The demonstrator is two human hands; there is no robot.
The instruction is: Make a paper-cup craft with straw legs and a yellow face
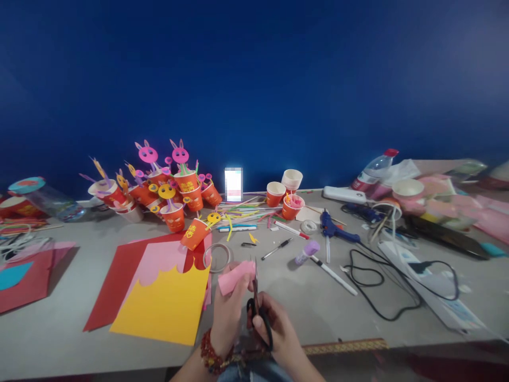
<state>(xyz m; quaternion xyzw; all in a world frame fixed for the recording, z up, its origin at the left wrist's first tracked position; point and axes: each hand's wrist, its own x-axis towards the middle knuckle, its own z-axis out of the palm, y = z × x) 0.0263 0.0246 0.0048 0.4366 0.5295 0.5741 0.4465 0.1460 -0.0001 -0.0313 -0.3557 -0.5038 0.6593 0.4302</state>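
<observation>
My left hand [229, 313] pinches a small folded piece of pink paper [235, 277] and holds it up above the table's front edge. My right hand [274, 329] grips black-handled scissors [256, 302], fingers through the loops, with the blades pointing up against the right edge of the pink paper. A red bead bracelet [210, 354] is on my left wrist. Just left of my hands lie a yellow sheet [167, 307] with a wavy top edge, a pink sheet [159, 257] and a red sheet [119, 281], stacked.
Orange paper cups with pink and yellow bunny cut-outs [170, 185] crowd the back left. A blue glue gun [332, 229], pens, a glue stick [306, 252], a tape ring [217, 258], a power strip with black cord [413, 268], a bottle [374, 170] and bags lie to the right.
</observation>
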